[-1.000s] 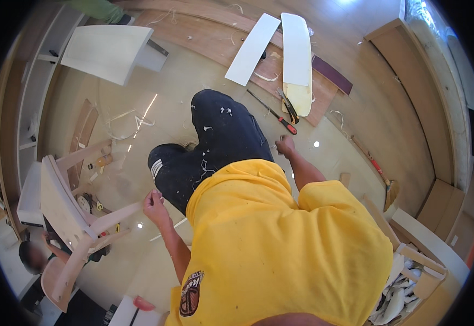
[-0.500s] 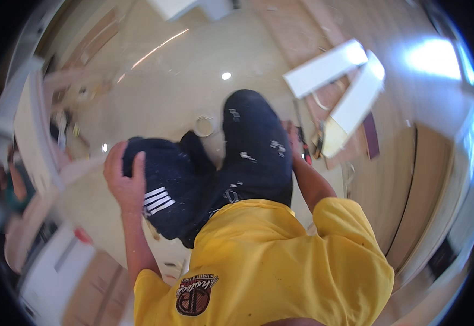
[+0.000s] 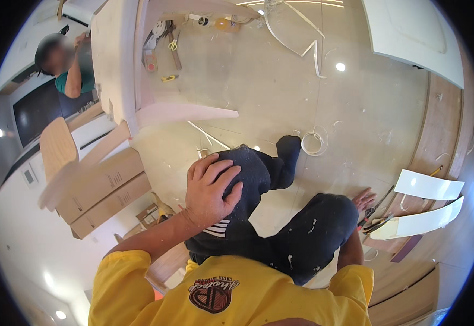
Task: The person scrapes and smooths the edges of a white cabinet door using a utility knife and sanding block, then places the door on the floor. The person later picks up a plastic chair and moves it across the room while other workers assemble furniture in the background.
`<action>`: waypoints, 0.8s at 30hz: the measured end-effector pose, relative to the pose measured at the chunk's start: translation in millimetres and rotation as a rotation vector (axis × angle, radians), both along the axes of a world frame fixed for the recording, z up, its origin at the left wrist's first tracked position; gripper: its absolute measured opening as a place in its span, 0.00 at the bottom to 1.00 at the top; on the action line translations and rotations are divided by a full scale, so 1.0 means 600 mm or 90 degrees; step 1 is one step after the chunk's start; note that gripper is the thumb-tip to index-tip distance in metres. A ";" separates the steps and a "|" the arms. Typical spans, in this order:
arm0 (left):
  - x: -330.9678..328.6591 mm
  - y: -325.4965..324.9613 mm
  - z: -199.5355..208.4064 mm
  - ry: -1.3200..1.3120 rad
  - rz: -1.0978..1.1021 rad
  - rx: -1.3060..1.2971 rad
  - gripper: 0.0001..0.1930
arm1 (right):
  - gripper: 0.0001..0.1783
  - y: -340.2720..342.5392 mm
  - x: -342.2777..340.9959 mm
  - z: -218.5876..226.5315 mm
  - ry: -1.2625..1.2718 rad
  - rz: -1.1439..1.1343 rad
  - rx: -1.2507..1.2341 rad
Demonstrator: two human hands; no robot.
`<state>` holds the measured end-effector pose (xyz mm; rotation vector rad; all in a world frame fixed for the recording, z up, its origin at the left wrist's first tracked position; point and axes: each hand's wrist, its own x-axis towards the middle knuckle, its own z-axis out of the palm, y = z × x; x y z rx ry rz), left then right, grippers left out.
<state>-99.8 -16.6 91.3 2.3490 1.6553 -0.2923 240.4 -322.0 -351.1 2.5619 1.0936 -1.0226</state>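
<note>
My left hand (image 3: 211,190) rests open on my left knee, its fingers spread over the dark trousers (image 3: 237,217). Beyond my right knee, my right hand (image 3: 364,200) is open near the floor, fingers stretched out; the knee hides its wrist. Neither hand holds anything. Close to the right hand lies a red-handled tool (image 3: 363,221), too small to name, beside two glossy white curved strips (image 3: 430,185) on a wooden board. A coil of pale thin strip (image 3: 314,142) sits on the floor in front of my foot.
At upper left stands a large pale curved furniture piece (image 3: 115,65), a person (image 3: 73,81) behind it. Scissors (image 3: 173,44), a yellow utility knife (image 3: 169,78) and a bottle (image 3: 226,24) lie past it. Cardboard boxes (image 3: 106,187) are at left, a white panel (image 3: 421,38) at upper right.
The view has swung left, bringing the pale furniture and floor tools into fuller sight. My left hand stays on the knee; the right hand's fingers, mostly hidden before, now show spread.
</note>
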 end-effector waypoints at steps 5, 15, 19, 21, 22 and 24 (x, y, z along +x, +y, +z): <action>-0.027 -0.005 0.040 -0.015 0.020 -0.088 0.20 | 0.86 0.052 0.020 0.090 0.104 0.072 -0.107; -0.063 -0.045 0.084 -0.011 0.011 -0.228 0.15 | 0.20 0.332 0.063 0.247 0.196 0.314 0.307; -0.085 -0.071 0.097 -0.015 0.040 -0.276 0.15 | 0.30 0.212 -0.136 0.544 0.214 0.499 -0.040; -0.086 -0.106 0.102 -0.014 0.054 -0.290 0.15 | 0.36 0.152 -0.200 0.724 0.222 0.425 -0.114; -0.088 -0.125 0.109 -0.024 0.046 -0.313 0.17 | 0.33 0.151 -0.229 0.794 0.185 0.472 0.022; -0.089 -0.186 0.139 -0.045 0.005 -0.168 0.18 | 0.32 0.176 -0.244 0.913 0.475 0.380 -0.087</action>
